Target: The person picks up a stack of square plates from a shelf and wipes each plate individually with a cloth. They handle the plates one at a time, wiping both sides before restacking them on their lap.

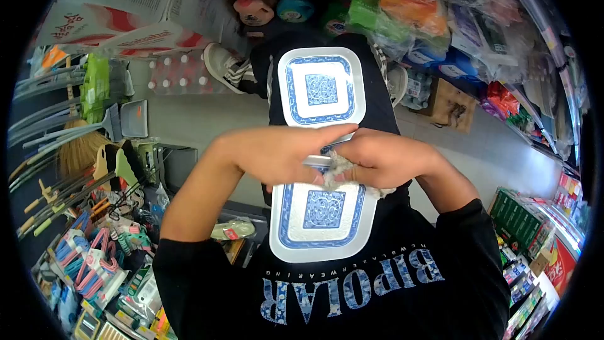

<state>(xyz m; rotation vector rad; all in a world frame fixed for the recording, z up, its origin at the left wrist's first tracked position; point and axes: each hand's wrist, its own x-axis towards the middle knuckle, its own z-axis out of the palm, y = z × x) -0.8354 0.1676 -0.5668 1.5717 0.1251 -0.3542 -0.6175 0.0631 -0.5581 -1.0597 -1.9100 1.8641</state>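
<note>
My left hand (267,154) is closed around a narrow white-and-blue dish piece (316,162), mostly hidden by my fingers. Facing it, my right hand (387,158) pinches a crumpled grey rag (340,171) against that piece. Below my hands, a white rectangular tray (324,252) with a blue patterned border and centre square rests over my lap, its upper part covered by my fingers. A matching tray (322,113) lies on my legs just beyond my hands.
Brooms (82,145) and brushes crowd the left, near a grey dustpan (134,118). Packs of bottles (179,74) stand by a large carton (126,9). Bagged goods (415,6) fill the upper right; a green carton (517,219) sits at lower right.
</note>
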